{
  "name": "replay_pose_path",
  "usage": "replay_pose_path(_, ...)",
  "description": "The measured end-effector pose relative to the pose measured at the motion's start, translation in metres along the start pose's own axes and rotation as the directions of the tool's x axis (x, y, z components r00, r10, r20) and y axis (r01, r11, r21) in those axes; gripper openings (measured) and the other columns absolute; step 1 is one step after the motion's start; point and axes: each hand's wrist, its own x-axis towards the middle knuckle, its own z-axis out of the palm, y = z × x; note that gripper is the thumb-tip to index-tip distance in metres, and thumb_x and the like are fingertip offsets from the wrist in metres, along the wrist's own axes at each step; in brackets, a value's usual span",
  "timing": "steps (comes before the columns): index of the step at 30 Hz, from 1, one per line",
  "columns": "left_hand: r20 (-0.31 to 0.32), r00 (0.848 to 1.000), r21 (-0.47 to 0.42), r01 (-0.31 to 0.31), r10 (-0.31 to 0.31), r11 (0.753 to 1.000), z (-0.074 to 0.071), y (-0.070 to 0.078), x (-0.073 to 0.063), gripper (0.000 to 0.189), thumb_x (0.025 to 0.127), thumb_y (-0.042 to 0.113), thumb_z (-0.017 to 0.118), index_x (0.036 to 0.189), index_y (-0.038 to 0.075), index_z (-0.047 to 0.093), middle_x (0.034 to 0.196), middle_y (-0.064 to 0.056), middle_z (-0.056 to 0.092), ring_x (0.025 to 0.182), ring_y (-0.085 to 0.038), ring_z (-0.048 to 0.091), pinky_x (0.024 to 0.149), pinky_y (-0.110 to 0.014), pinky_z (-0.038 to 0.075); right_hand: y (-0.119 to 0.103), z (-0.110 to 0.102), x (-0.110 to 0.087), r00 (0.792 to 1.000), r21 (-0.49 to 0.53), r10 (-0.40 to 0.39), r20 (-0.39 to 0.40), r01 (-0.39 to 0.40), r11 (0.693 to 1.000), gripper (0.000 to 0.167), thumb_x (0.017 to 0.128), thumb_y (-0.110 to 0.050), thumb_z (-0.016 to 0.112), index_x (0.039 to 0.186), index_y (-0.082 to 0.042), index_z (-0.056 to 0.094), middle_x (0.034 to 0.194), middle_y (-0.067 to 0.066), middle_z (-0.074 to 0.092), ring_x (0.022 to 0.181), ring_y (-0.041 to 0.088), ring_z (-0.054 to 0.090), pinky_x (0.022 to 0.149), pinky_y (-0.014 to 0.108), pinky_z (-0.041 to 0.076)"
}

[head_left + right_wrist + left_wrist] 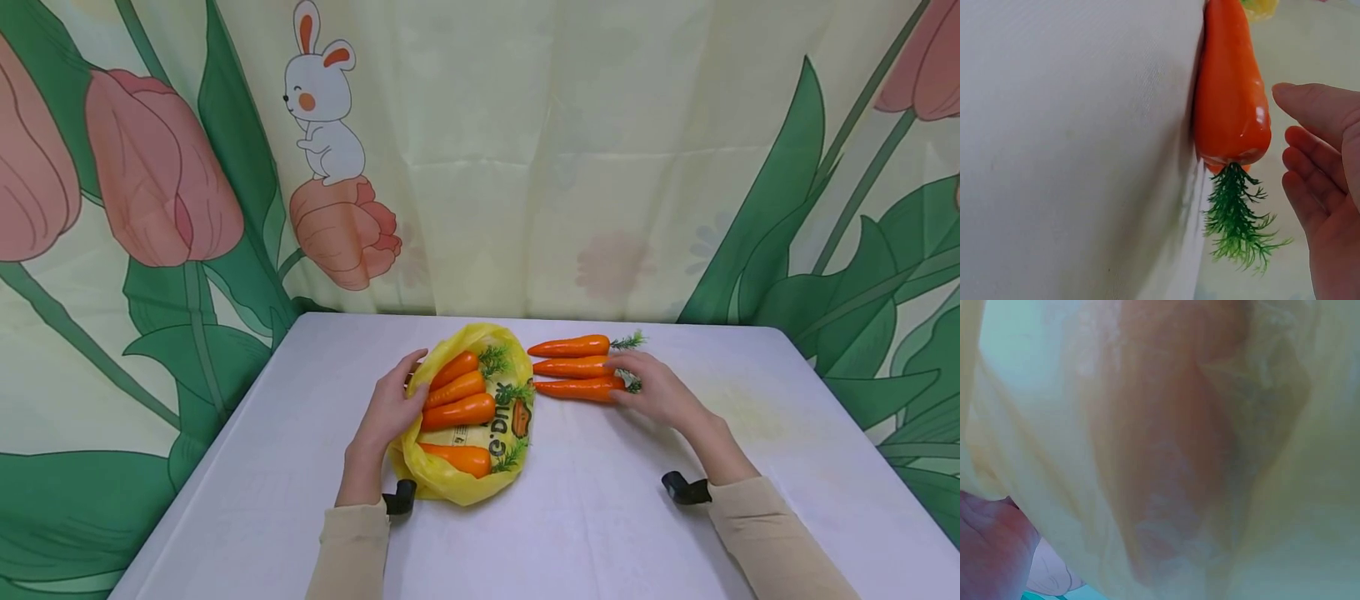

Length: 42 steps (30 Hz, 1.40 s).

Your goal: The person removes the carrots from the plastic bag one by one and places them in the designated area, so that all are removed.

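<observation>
Wht tbl (600, 517): yel bag (459, 490), 3 carrots (572, 367) beside

Open yellow bag (467, 493), four orange carrots (459, 412) inside, three leafy-topped carrots (573, 367) alongside

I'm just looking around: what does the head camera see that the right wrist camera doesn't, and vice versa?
Only the head view shows the left hand at the rim of the yellow bag, the four carrots inside, and the white rabbit on the backdrop.

Only the right wrist view shows the right hand's palm side, with a gap between it and the nearest carrot.

Both show the right hand, carrot outside the bag, green leaves and pale tabletop.
</observation>
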Motion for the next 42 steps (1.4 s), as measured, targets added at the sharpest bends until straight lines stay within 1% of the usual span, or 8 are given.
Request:
replay_pose_path(8, 0.001, 1.000, -0.008, 0.015, -0.015, 1.000, 0.001, -0.001, 0.000, 0.054, 0.099, 0.014, 0.058, 0.151, 0.014, 0.045, 0.133, -0.011, 0.058, 0.105, -0.027, 0.058, 0.094, -0.045, 0.052, -0.013, 0.003, 0.004, 1.000, 0.017, 0.029, -0.005, -0.029, 0.999, 0.043, 0.088, -0.005, 0.076, 0.128, 0.003, 0.063, 0.135, 0.024, 0.057, 0.130, 0.045, 0.045, 0.107, 0.062, 0.035)
replay_pose_path(14, 0.000, 1.000, -0.005, 0.009, -0.009, 1.000, 0.001, -0.001, 0.001, 0.054, 0.099, 0.013, 0.058, 0.152, 0.014, 0.045, 0.133, -0.012, 0.058, 0.105, -0.027, 0.058, 0.094, -0.045, 0.052, -0.024, 0.013, 0.008, 1.000, 0.052, -0.019, -0.002, 0.019, 0.998, 0.041, 0.088, -0.007, 0.078, 0.127, -0.001, 0.065, 0.126, 0.017, 0.063, 0.118, 0.039, 0.055, 0.098, 0.057, 0.046)
replay_pose_path(17, 0.005, 1.000, -0.008, 0.011, -0.011, 1.000, 0.001, -0.001, 0.001, 0.055, 0.099, 0.013, 0.058, 0.152, 0.013, 0.044, 0.134, -0.011, 0.057, 0.106, -0.027, 0.057, 0.094, -0.045, 0.052, -0.031, 0.019, 0.009, 0.999, 0.068, -0.035, 0.005, 0.035, 0.997, 0.041, 0.088, -0.008, 0.077, 0.126, -0.002, 0.065, 0.123, 0.016, 0.064, 0.114, 0.037, 0.057, 0.095, 0.055, 0.047)
replay_pose_path(21, 0.004, 1.000, -0.017, 0.012, -0.012, 1.000, 0.001, -0.001, 0.000, 0.055, 0.099, 0.013, 0.058, 0.152, 0.013, 0.044, 0.133, -0.011, 0.058, 0.106, -0.027, 0.058, 0.094, -0.045, 0.052, -0.040, 0.027, 0.010, 0.999, 0.076, -0.036, 0.005, 0.036, 0.996, 0.040, 0.088, -0.009, 0.077, 0.126, -0.003, 0.066, 0.124, 0.013, 0.065, 0.115, 0.034, 0.057, 0.096, 0.054, 0.047)
replay_pose_path(25, 0.000, 1.000, -0.018, 0.004, -0.004, 1.000, 0.001, -0.001, 0.000, 0.054, 0.099, 0.013, 0.058, 0.151, 0.015, 0.045, 0.132, -0.011, 0.058, 0.104, -0.027, 0.058, 0.092, -0.045, 0.053, -0.050, 0.034, 0.014, 0.998, 0.084, -0.063, 0.003, 0.062, 0.994, 0.042, 0.087, -0.011, 0.079, 0.127, -0.006, 0.067, 0.124, 0.008, 0.066, 0.115, 0.030, 0.058, 0.096, 0.052, 0.048)
replay_pose_path(30, 0.000, 1.000, -0.017, 0.003, -0.003, 1.000, 0.002, -0.001, 0.000, 0.054, 0.099, 0.013, 0.058, 0.152, 0.014, 0.045, 0.132, -0.011, 0.058, 0.104, -0.026, 0.057, 0.092, -0.044, 0.053, -0.060, 0.040, 0.018, 0.995, 0.086, -0.099, -0.004, 0.099, 0.991, 0.042, 0.086, -0.011, 0.080, 0.125, -0.004, 0.068, 0.123, 0.008, 0.068, 0.115, 0.032, 0.060, 0.096, 0.053, 0.049)
replay_pose_path(36, 0.001, 1.000, -0.017, -0.003, 0.003, 1.000, 0.002, 0.000, 0.000, 0.055, 0.099, 0.012, 0.058, 0.152, 0.013, 0.044, 0.133, -0.011, 0.058, 0.105, -0.027, 0.058, 0.093, -0.045, 0.053, -0.072, 0.047, 0.021, 0.993, 0.136, -0.114, 0.015, 0.111, 0.984, 0.042, 0.087, -0.012, 0.079, 0.126, -0.002, 0.067, 0.126, 0.009, 0.066, 0.120, 0.033, 0.058, 0.100, 0.054, 0.047)
replay_pose_path(42, 0.006, 1.000, -0.017, -0.013, 0.013, 1.000, 0.002, 0.000, 0.000, 0.055, 0.099, 0.012, 0.058, 0.152, 0.011, 0.044, 0.132, -0.012, 0.058, 0.105, -0.027, 0.058, 0.093, -0.045, 0.053, -0.080, 0.055, 0.025, 0.990, 0.182, -0.137, 0.042, 0.127, 0.975, 0.040, 0.089, -0.012, 0.078, 0.126, -0.002, 0.066, 0.124, 0.011, 0.065, 0.117, 0.030, 0.059, 0.099, 0.051, 0.048)
